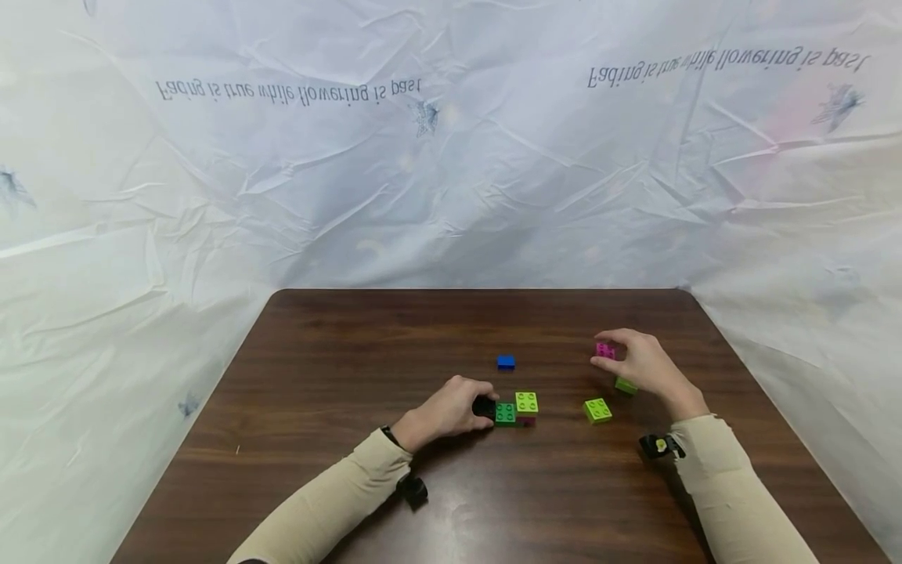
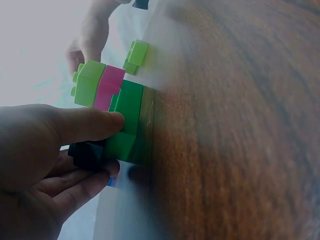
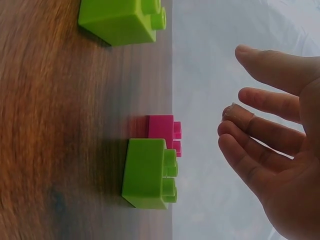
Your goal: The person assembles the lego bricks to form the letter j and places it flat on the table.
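On the table, my left hand [image 1: 451, 409] holds a joined group of toy building bricks by its left end. A black brick [image 2: 87, 154] lies within its fingers, and the thumb presses the side of a dark green brick [image 2: 131, 102]. Beyond that, a lime brick [image 1: 526, 403] sits on a magenta brick [image 2: 109, 89]. My right hand [image 1: 644, 364] hovers by a separate magenta brick [image 3: 160, 131], thumb and fingers spread and apart from it in the right wrist view. Beside that brick stands a lime-green brick [image 3: 146, 175], partly covering it there.
Another loose lime brick [image 1: 597, 410] lies between the joined bricks and my right hand. A small blue brick [image 1: 506, 362] lies farther back. The dark wooden table [image 1: 352, 329] ends at a pale printed sheet [image 1: 451, 196] hanging behind and at both sides.
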The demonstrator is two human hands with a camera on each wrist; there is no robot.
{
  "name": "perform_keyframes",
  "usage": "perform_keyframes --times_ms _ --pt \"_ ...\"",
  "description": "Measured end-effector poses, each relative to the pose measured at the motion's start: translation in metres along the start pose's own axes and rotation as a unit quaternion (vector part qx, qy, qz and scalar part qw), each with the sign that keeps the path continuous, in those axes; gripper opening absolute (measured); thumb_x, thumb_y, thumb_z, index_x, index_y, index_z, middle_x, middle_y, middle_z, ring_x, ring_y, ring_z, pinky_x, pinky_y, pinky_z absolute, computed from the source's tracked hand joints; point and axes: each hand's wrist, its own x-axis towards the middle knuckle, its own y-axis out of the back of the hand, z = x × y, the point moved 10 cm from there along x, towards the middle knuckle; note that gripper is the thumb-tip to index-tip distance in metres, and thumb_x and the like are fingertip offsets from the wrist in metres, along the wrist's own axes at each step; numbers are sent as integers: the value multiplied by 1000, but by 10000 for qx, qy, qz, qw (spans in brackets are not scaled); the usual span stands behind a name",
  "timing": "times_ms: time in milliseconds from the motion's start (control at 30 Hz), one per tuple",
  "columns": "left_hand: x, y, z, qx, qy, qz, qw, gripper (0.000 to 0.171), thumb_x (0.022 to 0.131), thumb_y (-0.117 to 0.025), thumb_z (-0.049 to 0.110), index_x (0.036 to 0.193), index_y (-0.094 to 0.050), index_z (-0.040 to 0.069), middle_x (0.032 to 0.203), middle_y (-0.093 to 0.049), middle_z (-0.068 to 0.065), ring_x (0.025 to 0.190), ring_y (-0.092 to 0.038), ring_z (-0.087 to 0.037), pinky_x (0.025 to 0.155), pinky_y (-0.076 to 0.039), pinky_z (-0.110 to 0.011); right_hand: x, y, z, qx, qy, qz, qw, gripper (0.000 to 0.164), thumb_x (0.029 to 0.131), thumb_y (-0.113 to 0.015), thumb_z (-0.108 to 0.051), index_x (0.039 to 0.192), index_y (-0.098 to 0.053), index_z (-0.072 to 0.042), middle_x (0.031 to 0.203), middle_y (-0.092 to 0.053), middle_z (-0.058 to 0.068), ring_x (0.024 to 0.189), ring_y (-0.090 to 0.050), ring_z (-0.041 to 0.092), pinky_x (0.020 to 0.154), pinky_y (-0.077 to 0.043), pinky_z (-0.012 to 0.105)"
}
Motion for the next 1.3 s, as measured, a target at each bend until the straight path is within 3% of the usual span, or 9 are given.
perform_keyframes --times_ms 767,1300 --pt "-1 -2 2 -21 -19 36 10000 31 82 -80 23 110 -70 16 111 -72 4 99 -65 -8 79 -51 -19 -6 -8 17 -6 -154 -58 9999 53 87 -74 -33 126 -62 0 120 -64 23 107 -60 40 85 -49 56" --pt "0 -2 1 -50 39 12 10000 31 82 -80 23 111 -70 17 111 -72 4 99 -66 -10 79 -51 -19 -8 -11 25 132 -281 -191 9993 60 85 -75 -40 127 -61 2 120 -64 25 105 -61 39 85 -50 55"
